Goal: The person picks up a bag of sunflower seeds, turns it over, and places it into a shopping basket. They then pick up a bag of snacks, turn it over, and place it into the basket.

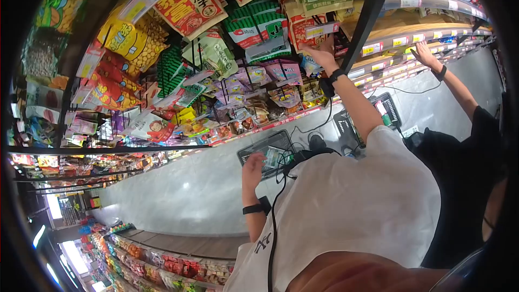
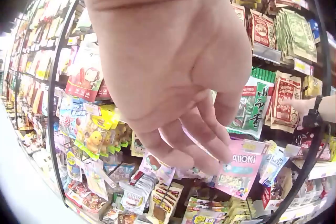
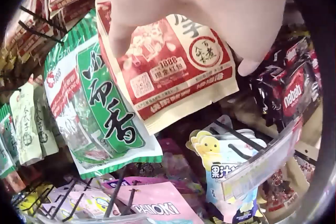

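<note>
My right hand (image 1: pixel 321 57) reaches to the hanging snacks and grips a red and beige bag (image 3: pixel 173 69), its upper part covered by the hand (image 3: pixel 205 3). That bag hangs tilted, overlapping a green and white bag (image 3: pixel 97 98) on its left. Below it, beside a price-tag holder, are yellow and blue pouches (image 3: pixel 226 169). My left hand (image 1: pixel 253 170) is raised over the aisle, fingers loosely bent and holding nothing. In the left wrist view the same hand (image 2: pixel 173 71) shows its palm side, with a pink bag (image 2: pixel 241 171) beyond the fingertips.
Black baskets (image 1: pixel 265 143) stand on the grey floor (image 1: pixel 162 200). A person in black (image 1: pixel 459 151) on the right reaches toward the neighbouring shelves (image 1: pixel 400 40). A black upright post (image 1: pixel 370 19) rises beside my right hand. Metal hooks and price-tag holders project among the bags.
</note>
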